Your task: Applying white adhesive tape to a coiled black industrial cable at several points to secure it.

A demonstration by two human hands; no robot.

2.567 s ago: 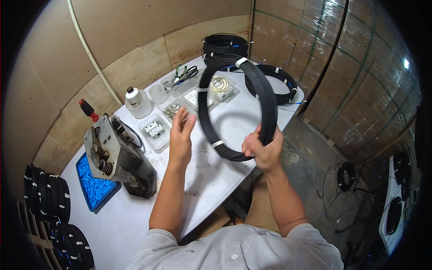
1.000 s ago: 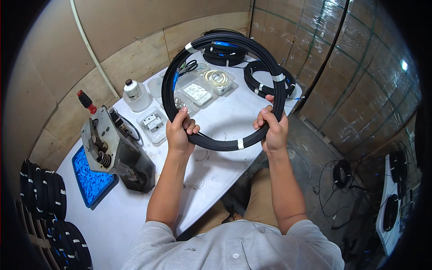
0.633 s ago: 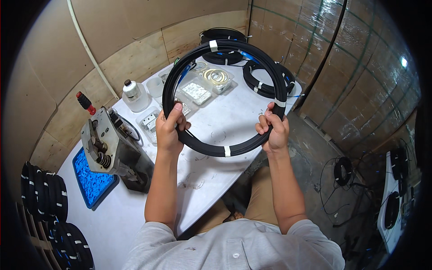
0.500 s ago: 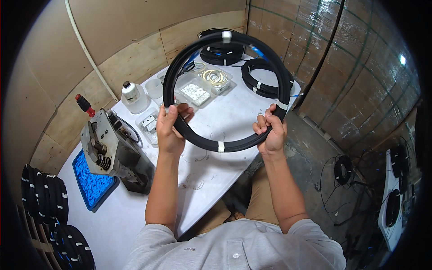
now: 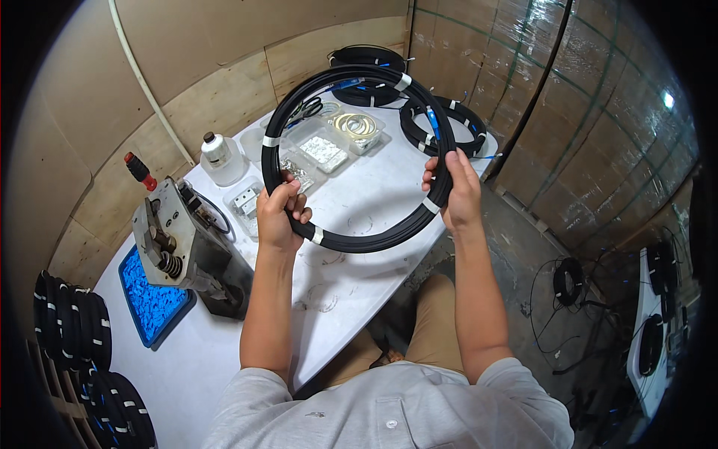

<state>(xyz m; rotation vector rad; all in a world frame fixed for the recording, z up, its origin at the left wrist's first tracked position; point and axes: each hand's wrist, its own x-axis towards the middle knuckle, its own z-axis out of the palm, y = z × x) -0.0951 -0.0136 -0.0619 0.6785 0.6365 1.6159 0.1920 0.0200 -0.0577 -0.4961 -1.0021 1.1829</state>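
A coil of black cable (image 5: 366, 242), bound with several white tape bands, is held up over the white table (image 5: 329, 288). My left hand (image 5: 281, 217) wraps round its lower left side. On the lower right side, my right hand (image 5: 461, 191) grips the coil beside a white band. Two blue connectors show on the coil: one blue connector (image 5: 433, 122) at the upper right inner edge, another blue connector (image 5: 344, 85) near the top. Beyond the ring lie an open clear box of small white pieces (image 5: 323, 152) and a box of pale rings (image 5: 354, 127).
A metal bench press (image 5: 183, 239) stands left, beside a tray of blue pieces (image 5: 153, 299). A white bottle (image 5: 216, 150) is behind it. More black coils (image 5: 449, 129) lie at the table's far end; others are stacked at left (image 5: 71, 322). Wrapped cartons (image 5: 538, 97) stand right.
The coil has turned clockwise in my hands and come slightly lower and to the left. My left fingers have curled round it; my right hand has moved a little higher along the rim.
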